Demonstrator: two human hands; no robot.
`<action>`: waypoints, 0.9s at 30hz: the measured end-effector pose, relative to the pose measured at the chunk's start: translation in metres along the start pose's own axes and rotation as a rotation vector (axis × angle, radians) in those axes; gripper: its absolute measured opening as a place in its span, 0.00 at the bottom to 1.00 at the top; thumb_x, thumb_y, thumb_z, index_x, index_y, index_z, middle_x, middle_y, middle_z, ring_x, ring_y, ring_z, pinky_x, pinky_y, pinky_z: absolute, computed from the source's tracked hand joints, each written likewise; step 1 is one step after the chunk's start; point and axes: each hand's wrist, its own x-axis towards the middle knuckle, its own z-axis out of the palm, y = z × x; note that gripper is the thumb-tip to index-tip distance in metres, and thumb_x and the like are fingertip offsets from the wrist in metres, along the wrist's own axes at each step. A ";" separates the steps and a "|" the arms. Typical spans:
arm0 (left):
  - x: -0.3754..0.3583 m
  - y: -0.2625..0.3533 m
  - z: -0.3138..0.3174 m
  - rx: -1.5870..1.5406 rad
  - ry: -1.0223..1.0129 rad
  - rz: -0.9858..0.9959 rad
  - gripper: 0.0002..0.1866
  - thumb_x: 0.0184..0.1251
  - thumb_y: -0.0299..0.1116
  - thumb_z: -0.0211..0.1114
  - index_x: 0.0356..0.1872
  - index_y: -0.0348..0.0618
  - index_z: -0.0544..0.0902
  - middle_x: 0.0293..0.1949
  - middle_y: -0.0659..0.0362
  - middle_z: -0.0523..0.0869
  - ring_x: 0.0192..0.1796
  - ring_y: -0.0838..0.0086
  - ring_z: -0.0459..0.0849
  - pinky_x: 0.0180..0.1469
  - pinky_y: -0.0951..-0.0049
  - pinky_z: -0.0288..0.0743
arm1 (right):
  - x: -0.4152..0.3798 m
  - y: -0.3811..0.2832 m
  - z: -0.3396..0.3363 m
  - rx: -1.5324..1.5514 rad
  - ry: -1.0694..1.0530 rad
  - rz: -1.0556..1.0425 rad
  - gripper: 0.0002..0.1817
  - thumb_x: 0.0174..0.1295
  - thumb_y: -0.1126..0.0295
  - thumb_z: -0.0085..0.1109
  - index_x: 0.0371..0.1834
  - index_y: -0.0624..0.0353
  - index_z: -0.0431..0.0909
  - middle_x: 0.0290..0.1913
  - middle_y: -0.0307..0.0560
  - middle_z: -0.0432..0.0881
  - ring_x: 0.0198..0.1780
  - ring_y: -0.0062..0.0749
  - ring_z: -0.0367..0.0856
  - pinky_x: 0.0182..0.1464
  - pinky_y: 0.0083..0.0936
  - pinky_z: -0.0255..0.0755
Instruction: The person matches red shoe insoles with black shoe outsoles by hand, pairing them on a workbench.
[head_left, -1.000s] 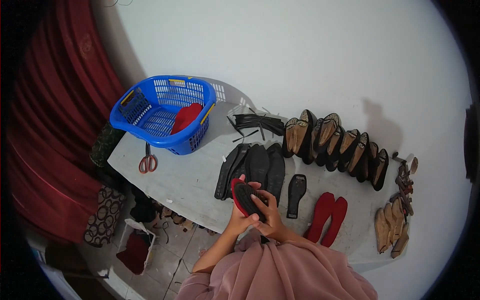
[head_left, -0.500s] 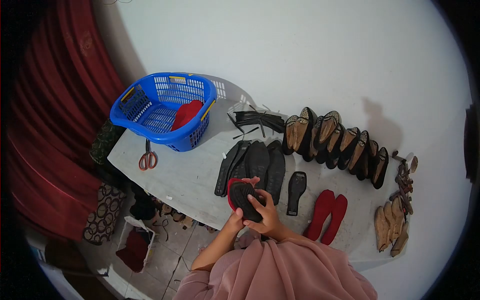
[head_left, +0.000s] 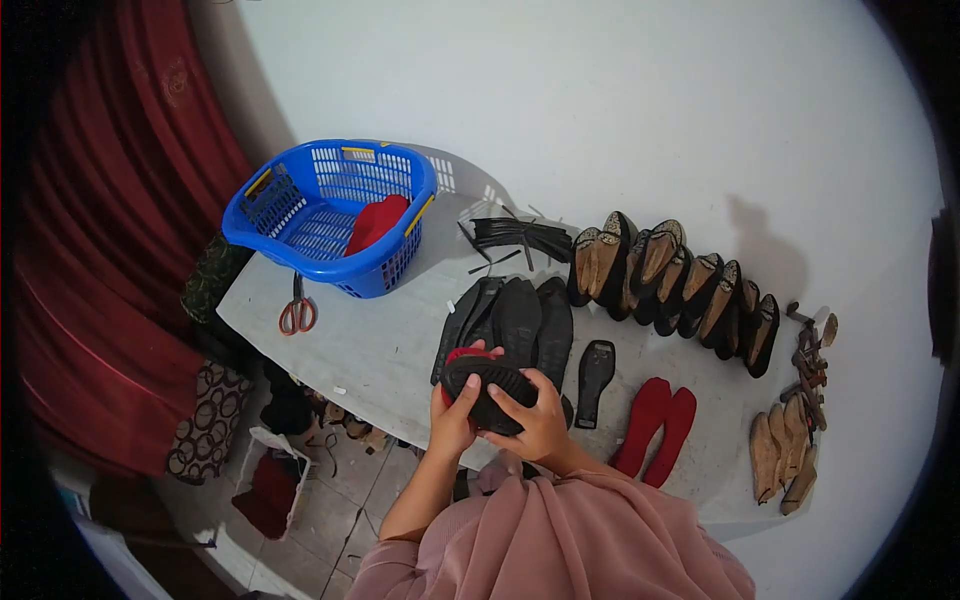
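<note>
Both hands grip a black ridged shoe sole (head_left: 486,374) with a red piece of the insole kind behind it. My left hand (head_left: 452,424) wraps its left end, thumb on the ridges. From the right, my right hand (head_left: 538,420) presses thumb and fingers against the other side. Just beyond the hands lie several black soles (head_left: 515,315) side by side. Another black sole (head_left: 597,375) lies alone to the right, near a pair of red insoles (head_left: 655,430).
A blue basket (head_left: 345,272) holding a red piece stands at the back left, with scissors (head_left: 297,314) in front. Black strips (head_left: 520,238) lie behind the soles. A row of black flat shoes (head_left: 665,275) lines the wall. Wooden-looking shoe forms (head_left: 780,450) sit far right.
The sole has turned from nearly upright to a more sideways slant. My left hand has moved up and left onto its end, and my right hand has shifted slightly right.
</note>
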 end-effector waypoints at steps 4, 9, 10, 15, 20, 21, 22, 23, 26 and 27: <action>-0.002 0.003 0.000 0.004 0.092 0.057 0.26 0.63 0.32 0.59 0.60 0.32 0.67 0.54 0.39 0.77 0.54 0.56 0.78 0.59 0.57 0.72 | 0.009 -0.009 -0.004 0.051 -0.029 0.033 0.39 0.39 0.54 0.74 0.61 0.43 0.73 0.54 0.62 0.69 0.50 0.53 0.73 0.50 0.40 0.69; 0.000 0.013 -0.006 -0.096 0.100 0.140 0.23 0.66 0.29 0.56 0.60 0.30 0.66 0.54 0.40 0.77 0.56 0.59 0.78 0.59 0.59 0.71 | 0.010 -0.007 -0.013 0.061 -0.049 0.126 0.41 0.36 0.58 0.75 0.59 0.56 0.72 0.51 0.56 0.75 0.47 0.49 0.77 0.48 0.38 0.69; 0.002 0.016 -0.006 -0.106 0.115 0.162 0.23 0.66 0.29 0.55 0.60 0.30 0.66 0.54 0.40 0.77 0.55 0.58 0.78 0.58 0.59 0.72 | 0.011 -0.006 -0.015 0.048 -0.052 0.144 0.41 0.36 0.58 0.75 0.58 0.58 0.72 0.50 0.55 0.76 0.46 0.48 0.77 0.47 0.38 0.69; 0.006 0.020 -0.005 -0.127 0.195 0.181 0.25 0.65 0.29 0.56 0.61 0.29 0.64 0.53 0.40 0.77 0.54 0.57 0.79 0.58 0.58 0.73 | 0.013 0.000 -0.020 -0.074 -0.088 0.138 0.39 0.34 0.59 0.75 0.55 0.59 0.73 0.47 0.51 0.79 0.46 0.43 0.78 0.47 0.36 0.70; 0.008 0.020 -0.006 -0.125 0.152 0.152 0.26 0.64 0.32 0.57 0.61 0.29 0.65 0.52 0.39 0.78 0.53 0.56 0.79 0.57 0.58 0.73 | 0.009 0.005 -0.019 -0.039 -0.102 0.149 0.38 0.33 0.57 0.75 0.51 0.59 0.74 0.42 0.48 0.80 0.40 0.42 0.79 0.44 0.33 0.69; 0.008 0.020 -0.007 -0.135 0.140 0.139 0.26 0.63 0.32 0.57 0.61 0.29 0.65 0.52 0.39 0.78 0.53 0.56 0.79 0.57 0.58 0.73 | 0.008 0.005 -0.019 -0.051 -0.118 0.160 0.38 0.32 0.57 0.75 0.51 0.59 0.74 0.41 0.48 0.79 0.39 0.42 0.79 0.43 0.32 0.69; 0.007 0.020 -0.006 -0.132 0.136 0.141 0.27 0.63 0.33 0.58 0.60 0.29 0.66 0.52 0.39 0.78 0.53 0.56 0.79 0.57 0.58 0.73 | 0.008 0.004 -0.019 -0.064 -0.133 0.172 0.38 0.32 0.56 0.76 0.51 0.59 0.74 0.40 0.48 0.79 0.38 0.42 0.79 0.42 0.31 0.69; 0.007 0.020 -0.004 -0.128 0.131 0.142 0.27 0.63 0.33 0.58 0.60 0.29 0.66 0.51 0.39 0.79 0.53 0.56 0.79 0.57 0.58 0.73 | 0.008 0.003 -0.018 -0.063 -0.142 0.180 0.39 0.32 0.55 0.76 0.51 0.59 0.74 0.40 0.47 0.79 0.38 0.42 0.79 0.42 0.32 0.68; 0.008 0.018 -0.007 -0.124 0.142 0.158 0.27 0.62 0.33 0.58 0.60 0.30 0.66 0.52 0.40 0.78 0.53 0.55 0.79 0.57 0.57 0.73 | 0.014 0.000 -0.024 -0.107 -0.131 0.174 0.39 0.31 0.53 0.76 0.51 0.57 0.74 0.39 0.47 0.79 0.38 0.43 0.78 0.45 0.35 0.66; 0.009 0.018 -0.010 -0.124 0.152 0.165 0.27 0.62 0.34 0.58 0.61 0.30 0.66 0.52 0.40 0.78 0.53 0.55 0.79 0.57 0.57 0.73 | 0.020 -0.004 -0.029 -0.151 -0.103 0.153 0.39 0.31 0.52 0.76 0.51 0.56 0.74 0.39 0.47 0.79 0.38 0.43 0.79 0.46 0.37 0.65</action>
